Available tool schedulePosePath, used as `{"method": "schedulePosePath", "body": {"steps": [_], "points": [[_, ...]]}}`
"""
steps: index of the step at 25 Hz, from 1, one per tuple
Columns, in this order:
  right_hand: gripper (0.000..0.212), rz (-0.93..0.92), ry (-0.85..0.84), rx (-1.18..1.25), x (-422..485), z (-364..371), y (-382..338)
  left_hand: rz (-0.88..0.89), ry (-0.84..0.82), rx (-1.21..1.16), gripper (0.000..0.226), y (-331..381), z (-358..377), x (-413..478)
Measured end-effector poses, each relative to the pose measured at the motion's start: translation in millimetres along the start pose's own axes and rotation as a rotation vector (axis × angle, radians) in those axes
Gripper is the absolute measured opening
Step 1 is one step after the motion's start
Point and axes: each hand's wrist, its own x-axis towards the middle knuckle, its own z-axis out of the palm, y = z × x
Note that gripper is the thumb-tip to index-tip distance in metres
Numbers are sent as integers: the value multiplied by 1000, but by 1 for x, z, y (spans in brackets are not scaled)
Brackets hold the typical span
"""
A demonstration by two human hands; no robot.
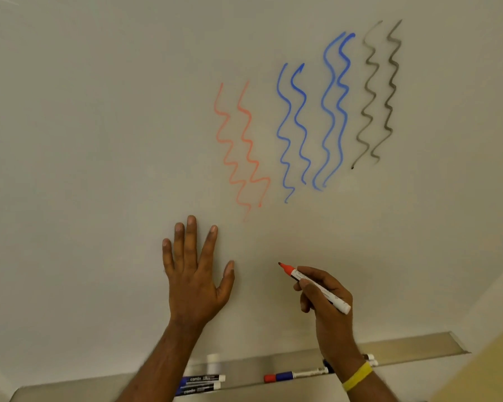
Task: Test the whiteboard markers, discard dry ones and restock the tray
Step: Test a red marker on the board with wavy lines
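Whiteboard (99, 140) fills view. Four squiggle pairs (292, 126) side by side on board's upper right, each higher than its left neighbour. Left hand (193, 281) flat on board, below and left of leftmost pair. Right hand (328, 303) to its right, apart, pinching held marker (317, 288), tip pointing up-left. Tray (413, 348) along board's lower edge, under both hands. In tray: two markers (202, 384) side by side beside left forearm; single marker (296, 375) between forearms; marker ends (370, 359) showing just right of right wrist.

"camlin" on two tray markers (201, 384)
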Motion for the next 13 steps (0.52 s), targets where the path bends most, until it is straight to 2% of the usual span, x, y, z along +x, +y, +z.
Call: {"method": "schedulePosePath", "body": {"steps": [4, 7, 10, 13], "points": [[21, 93, 34, 21, 0, -28, 19, 17, -139, -51, 69, 24, 9, -46], [18, 280, 114, 106, -6, -47, 38, 34, -287, -134, 65, 40, 15, -80], [18, 504, 196, 177, -20, -62, 60, 65, -518, -201, 60, 40, 27, -124], [19, 647, 266, 229, -33, -80, 82, 30, -792, -239, 54, 37, 38, -167]]}}
